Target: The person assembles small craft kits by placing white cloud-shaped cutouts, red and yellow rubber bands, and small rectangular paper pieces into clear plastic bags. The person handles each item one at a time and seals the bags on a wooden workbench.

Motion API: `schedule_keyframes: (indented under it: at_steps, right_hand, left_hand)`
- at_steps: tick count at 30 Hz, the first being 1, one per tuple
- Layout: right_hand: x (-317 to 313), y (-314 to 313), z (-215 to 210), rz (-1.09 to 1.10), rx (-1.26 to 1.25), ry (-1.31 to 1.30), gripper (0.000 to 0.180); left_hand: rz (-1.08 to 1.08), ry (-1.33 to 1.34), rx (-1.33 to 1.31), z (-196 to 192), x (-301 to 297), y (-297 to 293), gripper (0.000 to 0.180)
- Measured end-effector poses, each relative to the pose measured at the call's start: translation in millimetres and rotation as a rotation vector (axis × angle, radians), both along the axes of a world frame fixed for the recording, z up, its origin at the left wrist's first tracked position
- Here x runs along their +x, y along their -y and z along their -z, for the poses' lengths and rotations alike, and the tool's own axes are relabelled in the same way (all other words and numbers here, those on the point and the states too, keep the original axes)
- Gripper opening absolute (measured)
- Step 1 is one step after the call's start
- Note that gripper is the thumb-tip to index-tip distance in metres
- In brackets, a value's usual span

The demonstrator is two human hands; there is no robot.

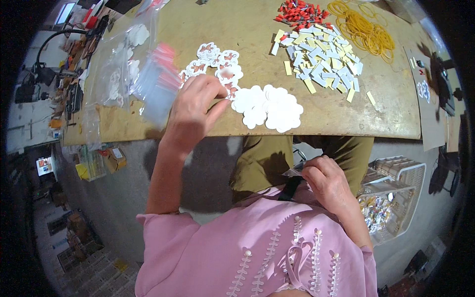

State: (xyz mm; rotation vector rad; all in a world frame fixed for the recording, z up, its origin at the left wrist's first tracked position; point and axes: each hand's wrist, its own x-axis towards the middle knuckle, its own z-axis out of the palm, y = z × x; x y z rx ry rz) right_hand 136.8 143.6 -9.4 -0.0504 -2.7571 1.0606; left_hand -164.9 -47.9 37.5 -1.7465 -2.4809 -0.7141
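Observation:
My left hand (195,106) reaches over the table's near edge, thumb and fingers pinched at a scalloped paper cutout (231,91) with a brown printed figure. More printed cutouts (208,52) lie in small overlapping piles just beyond it. Right beside the fingertips spreads a heap of plain white scalloped cutouts (269,106). Low over my lap, my right hand (326,180) is closed on a small clear plastic bag (295,171), only part of which shows. A fanned stack of clear bags with pink-red tops (161,81) lies left of my left hand.
Red-tipped small pieces (302,15), white and yellow paper strips (321,59) and yellow rubber bands (363,29) are heaped at the table's far right. Larger clear bags (116,74) with white cutouts lie at left. A white plastic basket (413,198) with filled packets stands at lower right.

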Motion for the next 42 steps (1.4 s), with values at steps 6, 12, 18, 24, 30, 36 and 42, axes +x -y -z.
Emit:
schedule_keyframes:
  at_steps: [6, 12, 18, 24, 30, 36, 42]
  right_hand:
    - [3, -2, 8, 0.003, 0.003, 0.012, 0.014]
    - [-3, -2, 4, -0.020, -0.011, 0.000, 0.011]
    - [0, -1, 9, 0.003, -0.010, -0.011, 0.011]
    - [4, -1, 11, 0.012, -0.032, -0.009, 0.012]
    - [5, -1, 14, 0.014, -0.025, -0.017, 0.013]
    - [5, -6, 9, -0.040, -0.016, -0.018, 0.021]
    - [1, -2, 0, 0.032, 0.091, -0.085, 0.026]
  left_hand:
    - [-0.043, 0.074, 0.038, -3, 19, -1, 0.042]
    - [-0.014, 0.268, -0.042, -3, 0, -2, 0.042]
    - [0.007, 0.356, -0.098, -14, -11, -9, 0.032]
    - [0.062, 0.283, -0.165, -20, -19, -14, 0.023]
    - [-0.048, 0.355, -0.067, -12, -15, -7, 0.021]
    - [-0.321, 0.705, 0.226, 9, -4, 16, 0.010]
    - [-0.199, 1.156, 0.388, 4, 50, 32, 0.016]
